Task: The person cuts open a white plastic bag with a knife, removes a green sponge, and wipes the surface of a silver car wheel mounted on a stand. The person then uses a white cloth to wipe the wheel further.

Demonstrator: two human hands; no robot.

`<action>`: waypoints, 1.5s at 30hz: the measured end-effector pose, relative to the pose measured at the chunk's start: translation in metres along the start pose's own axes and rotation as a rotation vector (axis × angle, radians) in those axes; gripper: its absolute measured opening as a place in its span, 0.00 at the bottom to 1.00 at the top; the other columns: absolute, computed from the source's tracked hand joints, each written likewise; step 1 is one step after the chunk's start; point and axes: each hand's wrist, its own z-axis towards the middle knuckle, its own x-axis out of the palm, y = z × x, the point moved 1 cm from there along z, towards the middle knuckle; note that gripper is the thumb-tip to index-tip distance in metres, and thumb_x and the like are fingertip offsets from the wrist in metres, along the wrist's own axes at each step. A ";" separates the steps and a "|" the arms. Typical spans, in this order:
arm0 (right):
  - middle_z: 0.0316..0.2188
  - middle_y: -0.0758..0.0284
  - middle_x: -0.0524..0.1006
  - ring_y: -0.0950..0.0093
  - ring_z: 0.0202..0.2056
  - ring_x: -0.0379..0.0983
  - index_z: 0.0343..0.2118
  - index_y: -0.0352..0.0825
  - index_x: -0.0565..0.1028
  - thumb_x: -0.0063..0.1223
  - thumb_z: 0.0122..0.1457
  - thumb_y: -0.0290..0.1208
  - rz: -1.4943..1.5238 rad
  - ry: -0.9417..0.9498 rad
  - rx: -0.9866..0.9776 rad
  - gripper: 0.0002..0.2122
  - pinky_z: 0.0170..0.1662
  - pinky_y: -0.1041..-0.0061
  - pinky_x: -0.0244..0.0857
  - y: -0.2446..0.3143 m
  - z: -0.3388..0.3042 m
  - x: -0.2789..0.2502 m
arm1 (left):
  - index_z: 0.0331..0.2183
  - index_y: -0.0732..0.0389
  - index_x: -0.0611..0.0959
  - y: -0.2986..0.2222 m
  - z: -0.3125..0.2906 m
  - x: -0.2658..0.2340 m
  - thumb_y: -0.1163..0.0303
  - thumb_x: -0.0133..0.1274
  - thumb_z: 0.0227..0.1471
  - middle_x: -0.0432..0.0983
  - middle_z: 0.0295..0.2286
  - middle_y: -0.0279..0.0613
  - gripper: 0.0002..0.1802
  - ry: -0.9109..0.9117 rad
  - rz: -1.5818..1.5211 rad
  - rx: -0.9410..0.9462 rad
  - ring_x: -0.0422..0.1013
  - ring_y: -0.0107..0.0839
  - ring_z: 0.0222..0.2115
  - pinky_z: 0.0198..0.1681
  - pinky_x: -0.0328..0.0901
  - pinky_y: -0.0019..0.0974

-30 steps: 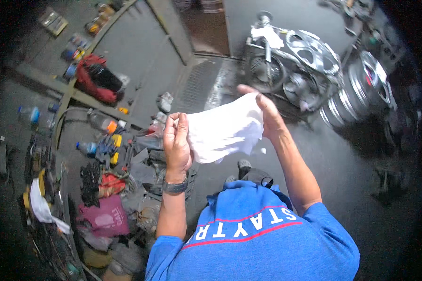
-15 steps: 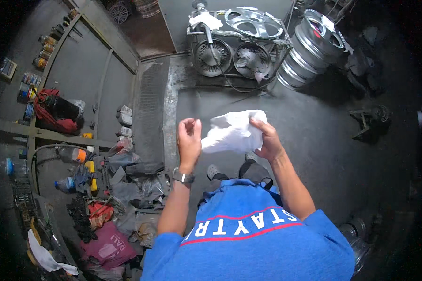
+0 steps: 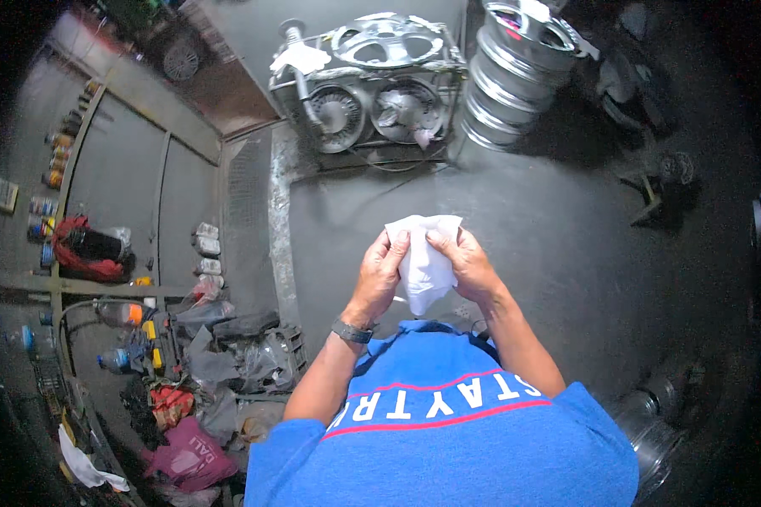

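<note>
A thin white sheet of soft cloth or paper [image 3: 425,275] hangs between the person's two bare hands, in front of the chest and above the grey floor [image 3: 533,220]. Its top edge spreads into two corners, and its lower part narrows to a creased point. The left hand [image 3: 379,275] grips its left side, thumb lying on the near face and fingers closed on the material; the right hand [image 3: 477,269] pinches the other side in the same way, its thumb near the top edge.

A dark-banded wristwatch [image 3: 352,330] circles the left wrist. Below are the blue short-sleeved shirt [image 3: 448,460] with red stripes and pale lettering. Beyond the hands stands a metal frame with a silver spoked wheel rim [image 3: 372,52] lying on top; just right of it rises a tilted stack of silver metal rims [image 3: 506,95]. On the left, a magenta bag [image 3: 193,456] lies among crumpled plastic, near a clear bottle with an orange band [image 3: 120,313].
</note>
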 end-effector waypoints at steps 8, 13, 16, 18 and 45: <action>0.41 0.71 0.81 0.83 0.42 0.76 0.49 0.31 0.77 0.57 0.70 0.31 -0.160 -0.245 -0.212 0.11 0.46 0.79 0.71 0.090 -0.042 -0.176 | 0.59 0.67 0.75 0.085 0.088 0.136 0.57 0.46 0.73 0.78 0.53 0.43 0.25 0.077 -0.073 -0.149 0.75 0.32 0.52 0.58 0.69 0.38; 0.41 0.72 0.81 0.83 0.40 0.75 0.48 0.33 0.78 0.61 0.66 0.29 -0.235 -0.457 -0.293 0.10 0.44 0.82 0.69 0.138 -0.092 -0.286 | 0.61 0.69 0.73 0.115 0.141 0.222 0.56 0.43 0.73 0.75 0.58 0.48 0.28 0.380 -0.131 -0.324 0.72 0.37 0.59 0.64 0.64 0.43; 0.50 0.68 0.79 0.79 0.47 0.75 0.56 0.32 0.75 0.64 0.63 0.32 0.049 -0.433 -0.425 0.20 0.48 0.80 0.70 0.179 -0.119 -0.314 | 0.63 0.70 0.71 0.129 0.170 0.270 0.58 0.43 0.73 0.74 0.59 0.49 0.28 0.518 -0.133 -0.452 0.71 0.38 0.60 0.64 0.64 0.43; 0.50 0.67 0.80 0.80 0.47 0.76 0.60 0.31 0.73 0.66 0.62 0.33 0.049 -0.369 -0.533 0.25 0.48 0.80 0.70 0.205 -0.125 -0.325 | 0.61 0.69 0.73 0.146 0.193 0.295 0.56 0.44 0.73 0.75 0.57 0.47 0.28 0.575 -0.059 -0.529 0.73 0.36 0.56 0.61 0.67 0.41; 0.43 0.69 0.83 0.77 0.43 0.79 0.51 0.32 0.79 0.60 0.66 0.26 0.091 -0.546 -0.448 0.12 0.49 0.74 0.74 0.459 0.145 -0.651 | 0.44 0.63 0.81 0.208 0.657 0.583 0.60 0.55 0.70 0.76 0.33 0.26 0.15 0.376 0.471 0.043 0.66 0.16 0.34 0.38 0.62 0.24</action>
